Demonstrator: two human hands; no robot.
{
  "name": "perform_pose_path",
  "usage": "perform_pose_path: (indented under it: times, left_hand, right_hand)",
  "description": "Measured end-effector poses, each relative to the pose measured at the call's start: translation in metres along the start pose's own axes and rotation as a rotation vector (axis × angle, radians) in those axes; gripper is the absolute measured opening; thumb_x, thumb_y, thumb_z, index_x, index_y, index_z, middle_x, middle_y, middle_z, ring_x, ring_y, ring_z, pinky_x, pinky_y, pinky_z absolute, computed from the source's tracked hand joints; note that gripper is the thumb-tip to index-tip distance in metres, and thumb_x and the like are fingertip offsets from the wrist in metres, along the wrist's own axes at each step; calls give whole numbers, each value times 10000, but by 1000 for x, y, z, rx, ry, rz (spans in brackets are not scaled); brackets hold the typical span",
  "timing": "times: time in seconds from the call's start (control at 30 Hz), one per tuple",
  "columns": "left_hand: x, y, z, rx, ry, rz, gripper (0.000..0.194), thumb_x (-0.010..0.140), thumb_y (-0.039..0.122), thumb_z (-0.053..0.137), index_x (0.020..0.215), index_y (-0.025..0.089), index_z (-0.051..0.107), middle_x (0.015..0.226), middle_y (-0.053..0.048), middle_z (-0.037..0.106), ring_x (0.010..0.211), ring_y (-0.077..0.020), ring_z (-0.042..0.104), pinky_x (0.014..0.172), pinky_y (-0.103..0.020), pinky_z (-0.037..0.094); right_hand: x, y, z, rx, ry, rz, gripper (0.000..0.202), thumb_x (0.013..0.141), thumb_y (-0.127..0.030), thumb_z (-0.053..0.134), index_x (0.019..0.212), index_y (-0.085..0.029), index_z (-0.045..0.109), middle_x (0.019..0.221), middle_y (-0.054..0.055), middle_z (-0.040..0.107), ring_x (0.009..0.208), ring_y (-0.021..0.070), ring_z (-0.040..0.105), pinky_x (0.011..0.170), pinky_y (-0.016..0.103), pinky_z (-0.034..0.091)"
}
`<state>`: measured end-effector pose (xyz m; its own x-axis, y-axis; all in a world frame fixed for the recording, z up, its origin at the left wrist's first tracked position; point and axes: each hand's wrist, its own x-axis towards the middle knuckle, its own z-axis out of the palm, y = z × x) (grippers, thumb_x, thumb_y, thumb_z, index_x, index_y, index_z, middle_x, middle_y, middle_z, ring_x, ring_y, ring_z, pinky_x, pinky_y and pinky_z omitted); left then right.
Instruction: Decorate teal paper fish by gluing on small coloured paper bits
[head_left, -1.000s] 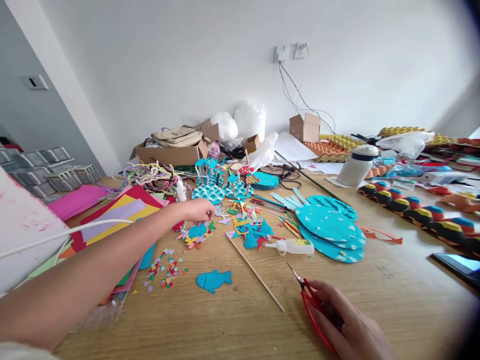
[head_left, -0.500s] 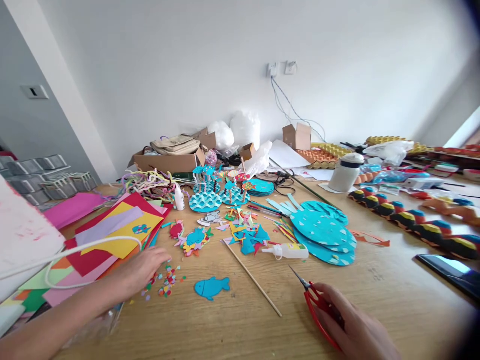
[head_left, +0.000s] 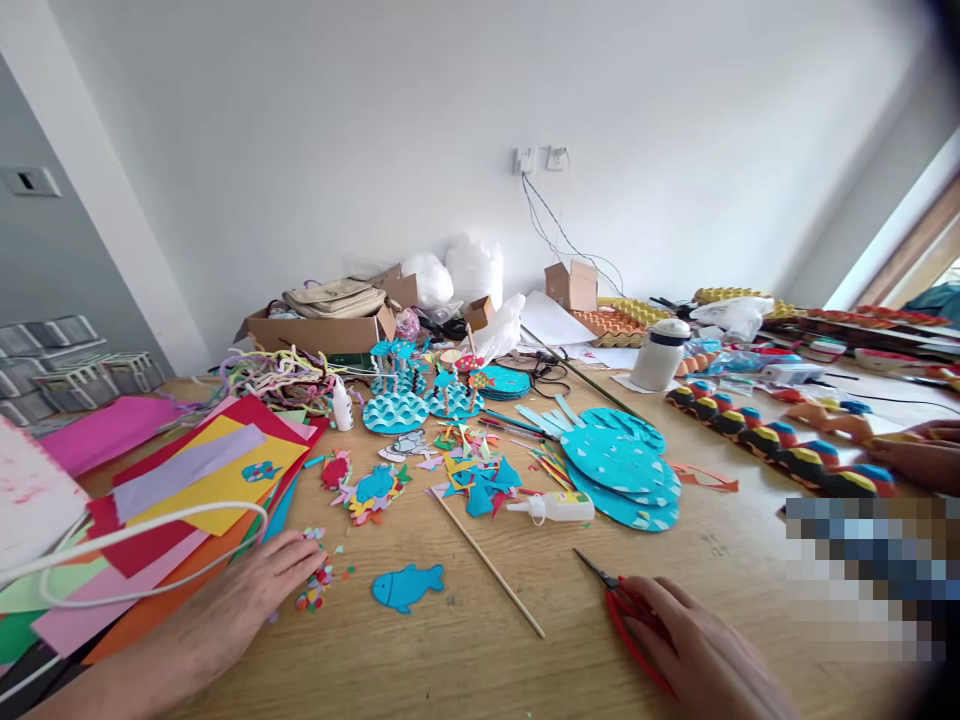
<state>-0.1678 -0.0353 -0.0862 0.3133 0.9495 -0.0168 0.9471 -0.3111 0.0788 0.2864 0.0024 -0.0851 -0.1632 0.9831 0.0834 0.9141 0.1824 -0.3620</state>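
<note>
My left hand (head_left: 251,590) lies low on the table at the lower left. Its fingers stretch out over the edge of a small pile of coloured paper dots (head_left: 318,592) and hold nothing that I can see. In my right hand (head_left: 694,640) at the lower right is a pair of red-handled scissors (head_left: 619,625), the pointed blades together and aimed away from me. Between the hands lie a blue paper fish (head_left: 407,588) with drawn black lines and a thin wooden stick (head_left: 491,565). A glue bottle (head_left: 559,506) rests on its side beyond them.
Coloured paper sheets (head_left: 199,470) and a white cable (head_left: 255,508) lie at left. Paper cutouts (head_left: 375,487) and scraps fill the middle, with blue paper discs (head_left: 619,455) to their right. Painted egg-carton strips (head_left: 772,440) lie near another person's hand (head_left: 922,455).
My left hand has come down and nearer, onto the edge of the paper dots. My right hand still holds the scissors. Another person's hand has appeared at right; the view has shifted slightly right.
</note>
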Motion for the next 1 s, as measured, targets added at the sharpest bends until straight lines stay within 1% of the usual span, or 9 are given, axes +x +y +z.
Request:
perform_pose_path:
  times: [0.1, 0.17, 0.3, 0.4, 0.5, 0.63, 0.73, 0.83, 1.0]
  left_hand:
    - [-2, -11, 11, -12, 43, -1, 555, 791, 40, 303, 1211, 365, 467, 1261, 54, 513, 1144, -158, 467, 994, -353, 344]
    - [-3, -15, 15, -21, 75, 27, 548, 794, 47, 327, 1212, 377, 462, 1256, 62, 518, 1130, -151, 481, 990, -329, 351]
    - [-4, -15, 10, -21, 122, 56, 537, 795, 70, 361, 1214, 393, 453, 1247, 64, 526, 1106, -157, 507, 959, -304, 387]
    - [-5, -13, 6, -10, 122, 49, 536, 793, 74, 353, 1225, 377, 447, 1249, 50, 524, 1109, -170, 507, 943, -312, 403]
    - [-6, -14, 8, -14, 125, 56, 543, 795, 63, 345, 1223, 382, 446, 1258, 56, 512, 1126, -176, 492, 947, -333, 396]
    - [-5, -15, 8, -36, 119, 78, 538, 796, 50, 333, 1206, 369, 472, 1261, 49, 508, 1120, -173, 497, 933, -324, 409]
    - [-3, -13, 3, -46, 108, 83, 538, 793, 39, 319, 1207, 342, 481, 1256, 36, 514, 1120, -173, 498, 937, -322, 407]
    - [0, -13, 0, -47, 113, 56, 546, 774, 17, 301, 1193, 298, 509, 1240, 13, 533, 1129, -179, 489, 948, -325, 398]
    - [1, -15, 3, -43, 87, 3, 552, 776, 9, 296, 1223, 280, 474, 1260, -2, 516, 1167, -180, 448, 987, -369, 352]
  right_hand:
    - [-1, -3, -3, 3, 5, -6, 299, 811, -382, 378, 859, -244, 640, 930, 57, 662, 775, 184, 640, 634, 251, 501]
    - [-1, -6, -5, -5, -3, -10, 305, 818, -374, 369, 853, -235, 637, 928, 68, 657, 780, 192, 636, 633, 263, 497]
    - [-2, -8, -7, -14, -15, -13, 311, 829, -360, 353, 865, -221, 629, 926, 84, 648, 790, 203, 628, 660, 293, 491]
    - [-2, -7, -6, -5, -1, -26, 289, 823, -347, 370, 855, -226, 631, 907, 77, 647, 779, 198, 624, 670, 293, 489]
    - [-1, -8, -8, -9, 6, -41, 275, 821, -333, 379, 844, -227, 631, 886, 70, 645, 769, 189, 621, 681, 287, 486]
    - [1, -17, -15, -63, -10, -68, 286, 829, -325, 364, 788, -222, 627, 834, 67, 637, 750, 189, 610, 691, 300, 475]
    - [6, -30, -22, -87, -16, -116, 245, 815, -280, 381, 823, -215, 617, 862, 66, 631, 782, 188, 607, 702, 297, 471]
    - [13, -51, -31, -92, -15, -240, 216, 790, -203, 411, 870, -208, 611, 897, 65, 627, 820, 184, 601, 697, 282, 464]
    - [28, -97, -48, -172, -122, -398, 177, 793, -143, 451, 822, -199, 617, 896, 62, 623, 829, 185, 587, 702, 277, 436]
